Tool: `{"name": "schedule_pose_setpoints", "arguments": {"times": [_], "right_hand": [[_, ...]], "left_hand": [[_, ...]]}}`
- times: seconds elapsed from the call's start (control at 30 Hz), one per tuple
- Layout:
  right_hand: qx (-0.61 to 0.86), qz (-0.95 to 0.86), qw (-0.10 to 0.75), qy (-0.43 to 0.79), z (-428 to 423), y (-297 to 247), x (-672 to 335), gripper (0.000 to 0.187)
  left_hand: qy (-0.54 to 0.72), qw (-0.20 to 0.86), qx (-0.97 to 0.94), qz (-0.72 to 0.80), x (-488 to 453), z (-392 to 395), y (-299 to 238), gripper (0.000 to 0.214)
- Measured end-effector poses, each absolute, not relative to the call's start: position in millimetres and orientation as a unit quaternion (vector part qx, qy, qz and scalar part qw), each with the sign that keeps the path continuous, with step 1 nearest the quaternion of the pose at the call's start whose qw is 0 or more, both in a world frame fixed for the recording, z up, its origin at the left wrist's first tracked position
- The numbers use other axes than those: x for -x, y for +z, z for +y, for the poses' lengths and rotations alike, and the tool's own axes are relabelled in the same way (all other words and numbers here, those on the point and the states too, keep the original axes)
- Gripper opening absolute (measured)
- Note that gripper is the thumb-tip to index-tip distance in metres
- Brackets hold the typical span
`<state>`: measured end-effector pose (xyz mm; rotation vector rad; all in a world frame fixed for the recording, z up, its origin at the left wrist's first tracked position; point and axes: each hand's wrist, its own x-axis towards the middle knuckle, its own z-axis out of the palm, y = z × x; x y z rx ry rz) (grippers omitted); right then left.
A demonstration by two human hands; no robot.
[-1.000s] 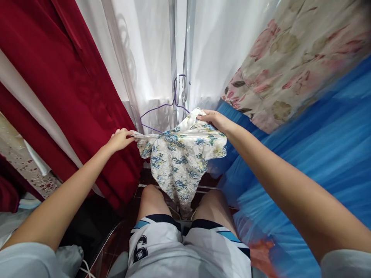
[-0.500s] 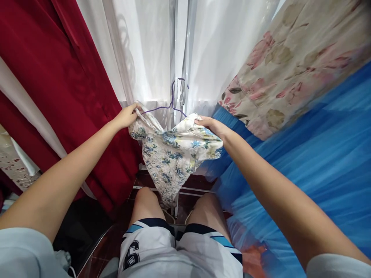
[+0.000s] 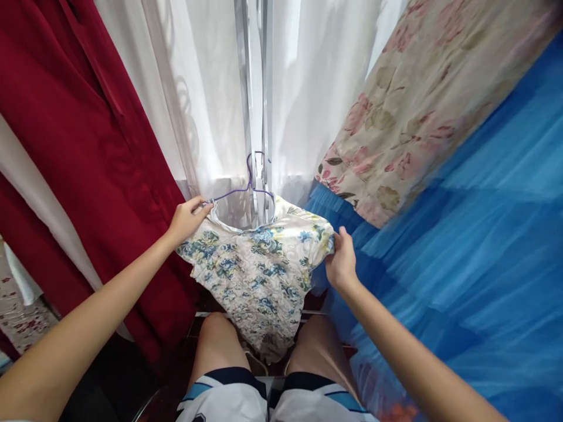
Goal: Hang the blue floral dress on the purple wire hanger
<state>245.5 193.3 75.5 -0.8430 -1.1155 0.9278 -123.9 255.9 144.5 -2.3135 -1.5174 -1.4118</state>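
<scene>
A white blouse point(image 3: 259, 275) with blue and yellow flowers hangs in front of me on a purple wire hanger point(image 3: 240, 189). My left hand point(image 3: 190, 220) pinches its neckline at the left shoulder, by the hanger's end. At the right, the fingers of my right hand point(image 3: 342, 258) are closed on the edge of the blouse's sleeve, thumb up. The neckline lies spread between the two shoulders. The hanger's hook rises beside a pale metal upright point(image 3: 257, 88). The hanger's right end is hidden under the fabric.
Dark red cloth point(image 3: 114, 176) hangs at the left, and white cloth point(image 3: 211, 88) behind the hanger. On the right are a beige pink-flowered fabric point(image 3: 378, 140) and blue tulle point(image 3: 448, 258). My knees point(image 3: 220, 340) are below the blouse, over a dark red floor.
My right hand has moved from the blouse's right shoulder out to its sleeve edge. The right shoulder now drapes over the hanger, and the blouse is spread wider. The view has shifted.
</scene>
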Motion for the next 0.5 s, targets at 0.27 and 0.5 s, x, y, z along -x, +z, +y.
{"name": "schedule_pose_setpoints", "arguments": {"times": [0.27,0.5], "right_hand": [[0.355,-0.516,0.731,0.272,191.2,135.3,-239.3,0.041],[0.177,-0.815,0.505,0.223,106.8,157.2,-175.6,0.028]], "left_hand": [[-0.398,0.177,0.704,-0.561,113.6,247.5,164.7,0.028],[-0.503,0.004,0.669,-0.548,106.9,245.2,144.8,0.012]]}}
